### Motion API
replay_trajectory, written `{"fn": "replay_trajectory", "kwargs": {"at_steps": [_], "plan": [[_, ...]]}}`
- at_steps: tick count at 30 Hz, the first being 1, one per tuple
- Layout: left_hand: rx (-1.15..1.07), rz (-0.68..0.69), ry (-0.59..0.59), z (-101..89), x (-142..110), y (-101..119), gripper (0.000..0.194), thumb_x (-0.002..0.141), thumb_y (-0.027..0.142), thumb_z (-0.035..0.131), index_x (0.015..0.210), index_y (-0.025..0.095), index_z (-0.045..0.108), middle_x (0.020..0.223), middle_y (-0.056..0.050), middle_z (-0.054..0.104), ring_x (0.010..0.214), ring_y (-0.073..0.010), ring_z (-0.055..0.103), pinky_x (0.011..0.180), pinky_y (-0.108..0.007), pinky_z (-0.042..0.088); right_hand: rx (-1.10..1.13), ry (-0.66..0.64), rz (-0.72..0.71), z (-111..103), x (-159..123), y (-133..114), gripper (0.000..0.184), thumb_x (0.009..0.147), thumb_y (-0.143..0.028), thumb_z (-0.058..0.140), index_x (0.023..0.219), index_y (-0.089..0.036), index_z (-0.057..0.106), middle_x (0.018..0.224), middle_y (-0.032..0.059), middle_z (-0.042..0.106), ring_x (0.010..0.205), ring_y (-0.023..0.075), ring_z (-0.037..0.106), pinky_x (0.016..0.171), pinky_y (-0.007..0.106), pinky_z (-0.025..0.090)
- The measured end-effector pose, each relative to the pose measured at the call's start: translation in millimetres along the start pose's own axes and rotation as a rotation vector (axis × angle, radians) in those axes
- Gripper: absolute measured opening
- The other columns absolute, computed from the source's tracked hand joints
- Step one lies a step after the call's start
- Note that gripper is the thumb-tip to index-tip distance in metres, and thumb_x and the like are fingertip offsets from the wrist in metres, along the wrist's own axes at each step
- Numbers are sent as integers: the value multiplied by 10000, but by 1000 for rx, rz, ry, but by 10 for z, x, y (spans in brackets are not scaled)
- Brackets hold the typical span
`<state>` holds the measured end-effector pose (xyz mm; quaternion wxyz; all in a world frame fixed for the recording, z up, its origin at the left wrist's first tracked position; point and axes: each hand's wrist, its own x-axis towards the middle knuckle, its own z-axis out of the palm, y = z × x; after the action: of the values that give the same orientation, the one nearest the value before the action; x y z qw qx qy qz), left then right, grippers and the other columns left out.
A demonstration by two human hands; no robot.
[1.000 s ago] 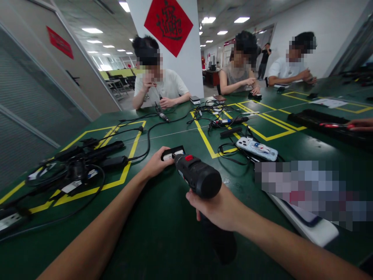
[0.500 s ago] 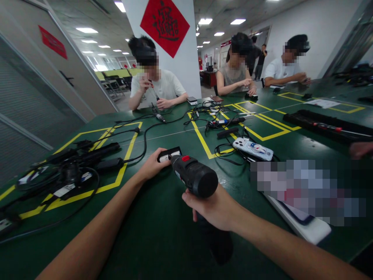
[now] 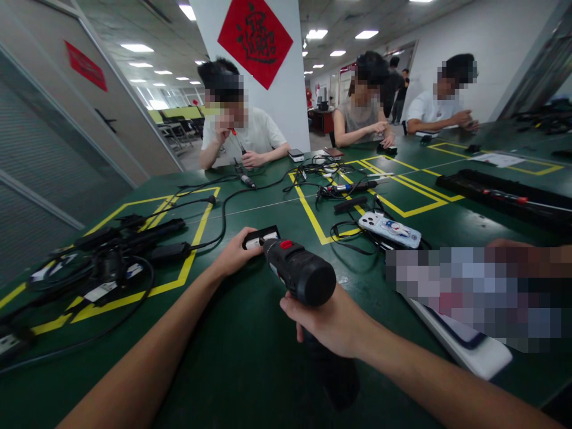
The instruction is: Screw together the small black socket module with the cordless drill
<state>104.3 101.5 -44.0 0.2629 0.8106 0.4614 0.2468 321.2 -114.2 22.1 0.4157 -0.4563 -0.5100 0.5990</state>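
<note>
My right hand (image 3: 317,319) is wrapped round the handle of a black cordless drill (image 3: 299,271), which has a red switch on top. The drill's front end points away from me, at a small black box-like part with a white inside (image 3: 268,233). Whether the bit touches this part I cannot tell. My left hand (image 3: 236,251) grips the part from its left side, low over the green table (image 3: 232,351). Some of my left fingers are hidden behind it.
Black cables and adapters (image 3: 111,256) lie on the left. Ahead are a tangle of tools and wires (image 3: 344,189) and a patterned phone (image 3: 389,229). A long black case (image 3: 504,193) stands at the right, near another person's arm (image 3: 531,259). Three people sit across the table.
The other person's hand at the right edge has reached further in, over the blurred item. My hands, the drill and the black part keep nearly the same places; the view shifts slightly.
</note>
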Motion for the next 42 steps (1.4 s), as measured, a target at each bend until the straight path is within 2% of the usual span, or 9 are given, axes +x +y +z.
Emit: {"fn": "replay_trajectory", "kwargs": {"at_steps": [10,21,37,42], "plan": [[-20,-3,-3,1,-11,27,557,714,545,600,1139,194,518,1067,-52,624,947,-229,596,860,-350,479,12,6,-22,3,38,92,468,755,-324,679,1156,-231,459,707,-71,560,463,94,568,442,250,461],[-32,8,-27,-4,-3,2,548,732,530,603,1158,200,505,1076,-51,618,952,-223,593,861,-344,472,30,-3,-36,-4,20,64,530,721,-268,697,1189,-226,454,704,-73,569,471,88,565,452,241,469],[-10,1,-14,1,5,-31,551,727,537,600,1159,209,506,1096,-50,613,950,-227,589,868,-351,472,11,0,-21,-16,20,64,508,721,-273,692,1170,-228,460,699,-75,579,492,104,588,488,260,477],[-23,18,-9,9,3,-25,559,717,536,600,1156,205,505,1090,-52,613,956,-229,585,876,-356,469,-5,-9,-15,-17,23,70,444,744,-302,683,1134,-225,483,701,-66,577,500,109,595,488,265,476]]}}
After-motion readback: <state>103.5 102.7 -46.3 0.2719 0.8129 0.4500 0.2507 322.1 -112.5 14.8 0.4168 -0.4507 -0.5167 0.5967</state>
